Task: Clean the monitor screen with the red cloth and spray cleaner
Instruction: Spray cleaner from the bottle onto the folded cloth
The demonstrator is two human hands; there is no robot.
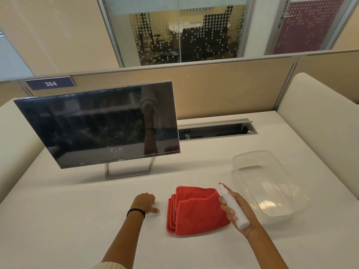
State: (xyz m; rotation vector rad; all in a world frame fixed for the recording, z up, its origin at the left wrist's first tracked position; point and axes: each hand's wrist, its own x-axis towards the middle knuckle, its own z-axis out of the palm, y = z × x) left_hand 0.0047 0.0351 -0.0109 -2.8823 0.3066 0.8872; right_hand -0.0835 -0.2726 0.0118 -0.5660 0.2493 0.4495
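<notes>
A dark monitor stands on the white desk at the left, its screen off and speckled with white specks near the lower middle. A folded red cloth lies flat on the desk in front of me. My right hand grips a white spray bottle just right of the cloth, nozzle pointing up and away. My left hand rests on the desk left of the cloth with fingers curled under, holding nothing.
An empty clear plastic tub sits on the desk to the right of my right hand. Behind the monitor runs a beige partition with an open cable tray at its foot. Cushioned side panels flank the desk.
</notes>
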